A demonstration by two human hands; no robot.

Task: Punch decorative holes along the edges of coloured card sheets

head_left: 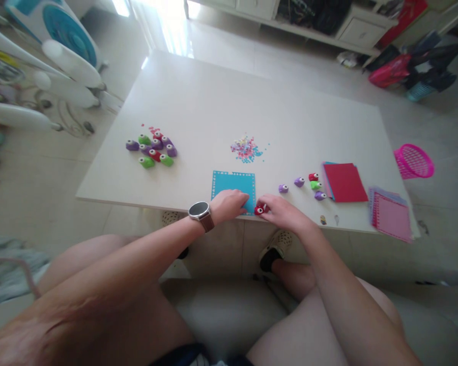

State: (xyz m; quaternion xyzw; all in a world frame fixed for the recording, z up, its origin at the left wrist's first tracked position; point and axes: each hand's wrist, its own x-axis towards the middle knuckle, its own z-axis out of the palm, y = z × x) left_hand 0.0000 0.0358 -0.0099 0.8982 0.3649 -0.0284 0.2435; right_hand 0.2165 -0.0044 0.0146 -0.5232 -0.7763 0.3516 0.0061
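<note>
A blue sheet of paper lies at the table's front edge, with small punched holes along its left, top and right borders. Across its lower part rests my left hand, fingers lying on the paper, a watch on the wrist. At the sheet's lower right corner, my right hand is closed around a red craft hole punch. A pile of tiny punched paper bits lies beyond the sheet. Right of my right hand stand a purple punch and several others in purple, red and green.
Several coloured punches cluster at the table's left, beside red bits. A red paper stack and punched pink sheets lie at right. Two small items sit near the front edge. A pink basket stands beyond the right edge.
</note>
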